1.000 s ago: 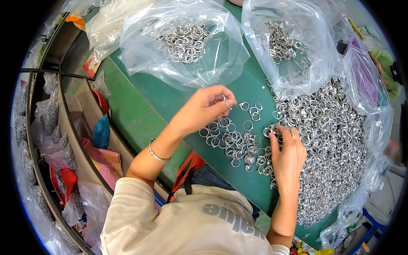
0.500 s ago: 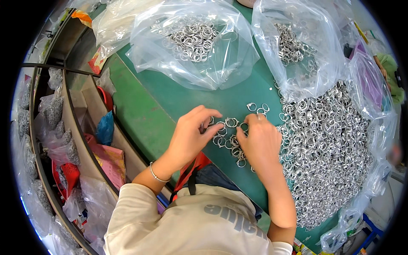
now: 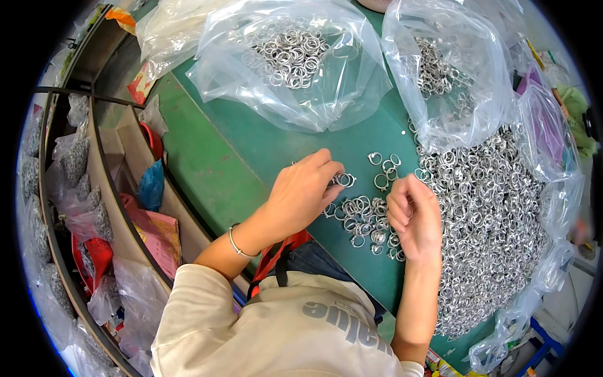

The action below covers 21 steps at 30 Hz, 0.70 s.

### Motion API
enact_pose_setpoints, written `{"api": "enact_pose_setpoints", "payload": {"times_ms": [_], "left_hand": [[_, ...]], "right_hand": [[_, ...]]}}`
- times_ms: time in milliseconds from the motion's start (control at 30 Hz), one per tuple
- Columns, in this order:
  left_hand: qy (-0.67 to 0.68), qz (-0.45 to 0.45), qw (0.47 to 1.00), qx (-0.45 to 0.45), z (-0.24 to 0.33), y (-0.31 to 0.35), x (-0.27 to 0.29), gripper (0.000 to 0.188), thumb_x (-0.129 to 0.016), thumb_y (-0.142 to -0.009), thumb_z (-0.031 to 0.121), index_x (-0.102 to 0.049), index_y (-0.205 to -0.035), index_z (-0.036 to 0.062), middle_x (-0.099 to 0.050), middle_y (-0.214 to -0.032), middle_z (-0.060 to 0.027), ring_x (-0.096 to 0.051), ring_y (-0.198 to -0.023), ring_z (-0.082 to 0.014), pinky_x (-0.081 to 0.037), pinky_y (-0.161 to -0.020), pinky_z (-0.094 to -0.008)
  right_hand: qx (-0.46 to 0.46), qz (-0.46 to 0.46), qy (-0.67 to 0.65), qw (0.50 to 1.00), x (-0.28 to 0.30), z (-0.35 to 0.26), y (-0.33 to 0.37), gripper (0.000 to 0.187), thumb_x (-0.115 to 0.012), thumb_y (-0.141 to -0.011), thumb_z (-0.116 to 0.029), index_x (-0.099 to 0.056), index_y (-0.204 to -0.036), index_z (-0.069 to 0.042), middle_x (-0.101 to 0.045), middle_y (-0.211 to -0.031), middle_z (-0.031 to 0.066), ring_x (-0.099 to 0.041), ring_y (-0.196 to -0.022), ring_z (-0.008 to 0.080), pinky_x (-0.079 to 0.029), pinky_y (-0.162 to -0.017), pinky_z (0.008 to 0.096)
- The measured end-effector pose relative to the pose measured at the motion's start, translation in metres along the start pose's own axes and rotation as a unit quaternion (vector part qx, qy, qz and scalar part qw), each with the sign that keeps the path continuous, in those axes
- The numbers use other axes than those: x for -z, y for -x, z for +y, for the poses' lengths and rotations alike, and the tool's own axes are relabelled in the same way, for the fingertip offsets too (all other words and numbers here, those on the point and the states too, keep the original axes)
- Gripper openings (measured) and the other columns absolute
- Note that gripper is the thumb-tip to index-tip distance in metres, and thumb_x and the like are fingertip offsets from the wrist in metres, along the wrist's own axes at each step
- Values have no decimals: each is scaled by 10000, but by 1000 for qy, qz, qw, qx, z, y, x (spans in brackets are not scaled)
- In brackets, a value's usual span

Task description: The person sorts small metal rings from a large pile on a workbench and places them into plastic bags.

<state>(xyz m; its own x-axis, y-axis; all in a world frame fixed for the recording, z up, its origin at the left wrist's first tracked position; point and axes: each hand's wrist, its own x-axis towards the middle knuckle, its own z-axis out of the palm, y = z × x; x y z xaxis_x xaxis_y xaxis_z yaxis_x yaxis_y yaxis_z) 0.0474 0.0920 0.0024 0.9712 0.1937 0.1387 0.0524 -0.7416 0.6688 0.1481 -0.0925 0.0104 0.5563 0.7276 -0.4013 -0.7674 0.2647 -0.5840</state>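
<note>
Small silver metal rings, seemingly finger rings, lie in a loose cluster on the green table between my hands. My left hand is closed, back upward, with its fingertips and thumb round a few rings at the cluster's far left. My right hand has its fingers curled inward beside the cluster's right edge; whatever is in them is hidden. A few separate rings lie just beyond it. To its right spreads a large heap of similar rings.
Two clear plastic bags with rings inside, one at the far middle and one at the far right, stand on the table. Shelving with bagged goods runs along the left. Crumpled clear plastic borders the heap.
My right hand has moved right, off the cluster, and turned with its fingers curling in. My left hand has shifted right and rolled over, closing round rings.
</note>
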Motion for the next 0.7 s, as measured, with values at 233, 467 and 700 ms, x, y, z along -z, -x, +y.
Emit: {"api": "enact_pose_setpoints", "payload": {"times_ms": [233, 467, 700], "left_hand": [[45, 62, 996, 47, -9, -2, 4, 267, -677, -693, 1, -579, -939, 33, -455, -737, -82, -494, -616, -208, -421, -560, -302], [163, 49, 983, 65, -6, -3, 14, 279, -619, -764, 0, -575, -1039, 19, -454, -733, -44, -458, -644, -128, -381, -554, -257], [731, -134, 638, 202, -1, 13, 8, 260, -472, -893, 81, -538, -1113, -39, -544, -896, -28, -487, -753, -79, -390, -611, -204]], "right_hand": [[221, 43, 752, 620, -39, 22, -19, 217, -694, -686, -96, -601, -875, -46, -570, -780, 109, -567, -594, 292, -445, -538, 375], [199, 82, 566, 796, -19, 14, -16, 85, -608, -810, -102, -573, -824, -26, -513, -617, 45, -466, -469, 161, -349, -430, 284], [-116, 37, -237, 964, -22, 7, 14, 189, -436, -935, -220, -508, -883, -54, -414, -712, 4, -337, -478, 67, -266, -365, 187]]}}
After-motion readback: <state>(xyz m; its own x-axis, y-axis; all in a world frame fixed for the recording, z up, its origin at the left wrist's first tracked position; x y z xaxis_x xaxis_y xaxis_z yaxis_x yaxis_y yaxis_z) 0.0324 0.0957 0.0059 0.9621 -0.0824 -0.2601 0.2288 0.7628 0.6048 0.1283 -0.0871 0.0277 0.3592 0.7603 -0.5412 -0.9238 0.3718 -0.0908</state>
